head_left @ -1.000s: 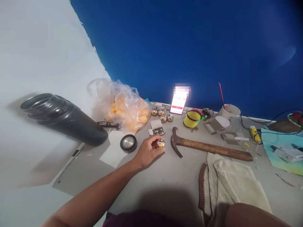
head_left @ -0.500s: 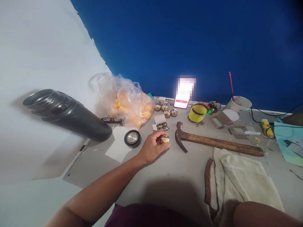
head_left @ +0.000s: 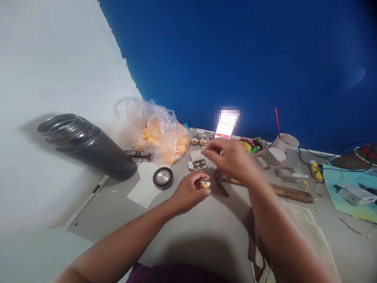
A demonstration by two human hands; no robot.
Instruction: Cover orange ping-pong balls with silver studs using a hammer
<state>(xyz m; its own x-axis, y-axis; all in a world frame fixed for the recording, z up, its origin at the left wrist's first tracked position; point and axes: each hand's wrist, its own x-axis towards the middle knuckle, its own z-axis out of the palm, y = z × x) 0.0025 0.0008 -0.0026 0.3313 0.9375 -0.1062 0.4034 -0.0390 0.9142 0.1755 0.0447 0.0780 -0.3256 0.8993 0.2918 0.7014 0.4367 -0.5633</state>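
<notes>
Between its thumb and fingers, my left hand [head_left: 188, 192] holds a small ball [head_left: 204, 183] covered with shiny studs, a patch of orange showing. My right hand [head_left: 228, 155] hangs above the hammer head, its fingers bent together and blurred; whether anything is between them is hidden. Just left of it lies an open small box [head_left: 199, 164] full of shiny metal pieces. Several studded balls [head_left: 194, 140] sit behind the box, partly covered by my right hand. The hammer [head_left: 290, 193] lies under my right forearm.
At the left stand a dark flask [head_left: 97, 149] and its round lid [head_left: 163, 178]. A plastic bag [head_left: 159, 137] holds orange balls. Farther back are a lit phone [head_left: 224, 131] and a white cup [head_left: 285, 142]. Cloth [head_left: 309, 232] lies at the right.
My right hand has come in from the lower right and now hovers over the hammer head near the small box. My left hand keeps its hold on the ball. The view has shifted slightly.
</notes>
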